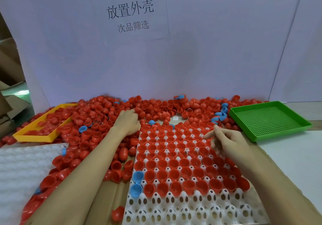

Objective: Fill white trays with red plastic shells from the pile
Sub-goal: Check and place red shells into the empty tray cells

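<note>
1. Nearest you, the white tray [174, 205] has bare cups in its front rows; beyond them, under your right forearm, the cups hold red shells [176, 163], with two blue shells [137, 183] at the tray's left edge.
2. Your right hand [228, 142] hovers over the tray's far right part, fingers loosely curled and index finger pointing left; whether it holds anything, you cannot tell.
3. Your left hand [128, 121] reaches past the tray's far left corner, fingers curled down into the pile [156, 107]; its grasp is hidden.
4. Left of that hand sits a yellow tray [33, 136]; right of your right hand, a green tray [268, 120].
</note>
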{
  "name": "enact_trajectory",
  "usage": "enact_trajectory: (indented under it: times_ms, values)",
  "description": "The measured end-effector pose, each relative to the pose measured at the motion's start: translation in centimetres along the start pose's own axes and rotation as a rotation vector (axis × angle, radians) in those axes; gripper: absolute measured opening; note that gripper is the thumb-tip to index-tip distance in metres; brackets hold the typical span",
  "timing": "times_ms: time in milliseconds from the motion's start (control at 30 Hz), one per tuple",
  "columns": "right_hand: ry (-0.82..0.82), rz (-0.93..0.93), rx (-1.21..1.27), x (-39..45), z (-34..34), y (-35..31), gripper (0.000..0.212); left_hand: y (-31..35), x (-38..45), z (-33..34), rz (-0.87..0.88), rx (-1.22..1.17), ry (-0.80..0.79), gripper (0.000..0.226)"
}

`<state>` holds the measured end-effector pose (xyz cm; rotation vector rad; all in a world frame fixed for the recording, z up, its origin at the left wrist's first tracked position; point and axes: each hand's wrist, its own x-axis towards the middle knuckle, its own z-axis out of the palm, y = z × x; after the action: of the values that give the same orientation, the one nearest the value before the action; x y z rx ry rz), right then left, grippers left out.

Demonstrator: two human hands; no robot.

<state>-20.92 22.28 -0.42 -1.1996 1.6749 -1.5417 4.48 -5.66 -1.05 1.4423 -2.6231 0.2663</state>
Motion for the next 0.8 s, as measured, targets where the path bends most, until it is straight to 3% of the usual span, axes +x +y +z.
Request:
enact_trajectory:
  times_ms: [133, 233, 367, 467, 500, 600, 667, 800]
  values:
    - [0.0, -0.007, -0.011, 0.0, -0.1, -0.1, 0.048, 0.0, -1.1, -0.3, 0.02, -0.309, 0.379, 0.027]
    - [-0.04, -0.004, -0.021, -0.2, -0.1, -0.3, 0.047, 2.0, -3.8, -1.8, 0.093, -0.672, 0.494, 0.021]
    - [-0.159, -0.008, -0.068, -0.8, 0.1, -1.0, 0.04, 6.0, -9.3, -3.2, 0.239, -0.945, 0.384, 0.031]
    - [-0.313, -0.041, -0.121, -1.5, 0.5, -1.5, 0.017, 8.3, -12.9, -3.5, 0.301, -1.14, 0.276, 0.04]
    - [-0.375, -0.052, -0.121, -1.7, 0.8, -1.6, 0.019, 8.8, -13.8, -3.6, 0.313, -1.205, 0.239, 0.04]
    - [-0.489, -0.154, -0.147, -2.4, 2.1, -1.5, 0.055, 10.2, -15.3, -3.8, 0.332, -1.317, 0.139, 0.037]
    - [-0.487, -0.232, -0.172, -2.8, 3.1, -1.2, 0.057, 10.7, -16.0, -3.9, 0.34, -1.352, 0.114, 0.035]
    - [-0.346, -0.345, -0.293, -2.7, 3.9, -0.8, 0.036, 10.7, -16.5, -4.0, 0.252, -1.452, 0.143, 0.018]
